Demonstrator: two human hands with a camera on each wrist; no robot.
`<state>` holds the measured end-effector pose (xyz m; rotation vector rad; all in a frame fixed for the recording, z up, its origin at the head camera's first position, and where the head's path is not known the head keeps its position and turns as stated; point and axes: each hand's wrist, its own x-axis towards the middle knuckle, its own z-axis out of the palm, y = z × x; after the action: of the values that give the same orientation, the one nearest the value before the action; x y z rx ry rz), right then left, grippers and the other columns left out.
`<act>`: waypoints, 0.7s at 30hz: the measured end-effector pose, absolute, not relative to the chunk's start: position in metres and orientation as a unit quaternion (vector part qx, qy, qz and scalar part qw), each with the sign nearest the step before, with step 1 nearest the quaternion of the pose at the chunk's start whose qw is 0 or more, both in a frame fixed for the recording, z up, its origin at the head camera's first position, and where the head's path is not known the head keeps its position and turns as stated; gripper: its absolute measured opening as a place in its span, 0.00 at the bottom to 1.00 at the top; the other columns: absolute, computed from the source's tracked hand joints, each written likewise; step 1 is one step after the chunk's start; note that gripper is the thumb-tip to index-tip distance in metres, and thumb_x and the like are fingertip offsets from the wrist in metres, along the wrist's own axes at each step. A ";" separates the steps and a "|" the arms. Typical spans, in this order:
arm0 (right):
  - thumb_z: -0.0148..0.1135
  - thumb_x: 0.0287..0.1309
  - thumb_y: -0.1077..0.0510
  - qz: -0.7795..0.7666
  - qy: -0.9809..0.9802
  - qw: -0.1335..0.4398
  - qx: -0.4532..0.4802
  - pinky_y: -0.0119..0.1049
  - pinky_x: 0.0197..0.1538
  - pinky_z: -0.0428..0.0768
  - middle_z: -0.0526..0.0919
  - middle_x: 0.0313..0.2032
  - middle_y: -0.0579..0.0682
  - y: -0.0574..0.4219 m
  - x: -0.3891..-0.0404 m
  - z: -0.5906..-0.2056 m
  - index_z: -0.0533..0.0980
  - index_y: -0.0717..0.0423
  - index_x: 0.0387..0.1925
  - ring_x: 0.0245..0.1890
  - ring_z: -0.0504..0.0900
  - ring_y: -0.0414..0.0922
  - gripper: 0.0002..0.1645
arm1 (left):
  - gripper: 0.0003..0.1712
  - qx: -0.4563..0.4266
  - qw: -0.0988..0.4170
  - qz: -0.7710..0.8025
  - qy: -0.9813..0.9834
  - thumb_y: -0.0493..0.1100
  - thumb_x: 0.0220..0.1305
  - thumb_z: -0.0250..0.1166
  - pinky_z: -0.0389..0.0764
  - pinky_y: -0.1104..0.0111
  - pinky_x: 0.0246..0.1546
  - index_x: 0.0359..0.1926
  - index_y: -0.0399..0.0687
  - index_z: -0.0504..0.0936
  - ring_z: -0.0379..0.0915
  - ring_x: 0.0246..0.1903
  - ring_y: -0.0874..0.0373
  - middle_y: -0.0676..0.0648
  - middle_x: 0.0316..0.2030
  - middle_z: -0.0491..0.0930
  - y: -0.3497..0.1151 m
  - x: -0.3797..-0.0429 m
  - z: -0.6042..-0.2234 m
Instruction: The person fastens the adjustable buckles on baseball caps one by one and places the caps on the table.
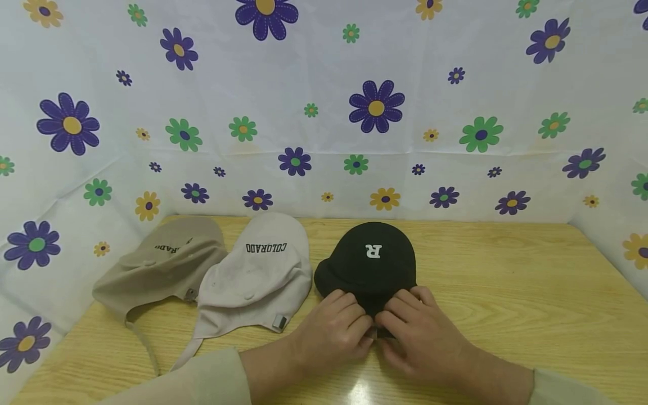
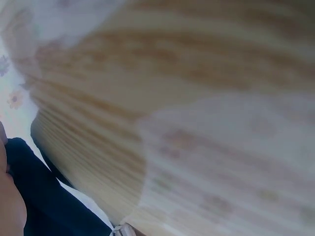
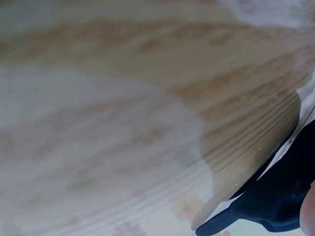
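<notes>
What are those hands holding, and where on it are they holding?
The black cap. The left hand and right hand both grip it at its near edge, the side closest to the person.

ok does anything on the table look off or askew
Nothing looks spilled or damaged. The tan cap and pale cap sag with creases, straps trailing loose, whereas the black cap looks rounded.

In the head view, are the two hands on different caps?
No, the left hand and the right hand both hold the black cap.
</notes>
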<state>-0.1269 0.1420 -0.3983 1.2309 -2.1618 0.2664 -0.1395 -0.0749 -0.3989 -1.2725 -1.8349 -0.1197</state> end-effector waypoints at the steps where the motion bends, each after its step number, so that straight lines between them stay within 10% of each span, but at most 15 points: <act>1: 0.65 0.47 0.52 0.101 -0.819 0.315 0.468 0.42 0.46 0.65 0.74 0.33 0.40 0.142 -0.127 -0.398 0.76 0.46 0.35 0.38 0.70 0.41 0.11 | 0.05 -0.512 0.440 -0.051 -0.736 0.44 0.50 0.68 0.72 0.69 0.31 0.26 0.49 0.81 0.71 0.26 0.60 0.54 0.23 0.77 -0.075 -0.140 -0.399; 12: 0.54 0.58 0.53 0.108 -0.807 0.330 0.477 0.42 0.46 0.64 0.74 0.31 0.40 0.142 -0.127 -0.398 0.76 0.47 0.29 0.35 0.70 0.41 0.06 | 0.06 -0.510 0.427 -0.053 -0.745 0.44 0.55 0.63 0.70 0.70 0.31 0.25 0.48 0.79 0.70 0.27 0.59 0.54 0.24 0.76 -0.074 -0.138 -0.398; 21: 0.58 0.47 0.55 0.116 -0.806 0.333 0.475 0.41 0.45 0.64 0.72 0.28 0.40 0.141 -0.125 -0.395 0.73 0.46 0.25 0.33 0.69 0.41 0.02 | 0.05 -0.519 0.417 -0.055 -0.744 0.44 0.52 0.67 0.72 0.70 0.33 0.29 0.48 0.82 0.71 0.29 0.60 0.54 0.27 0.77 -0.075 -0.138 -0.398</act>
<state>-0.1255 0.1409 -0.3947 1.2416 -2.1052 0.3031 -0.1383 -0.0751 -0.3979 -1.3032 -1.8668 -0.1392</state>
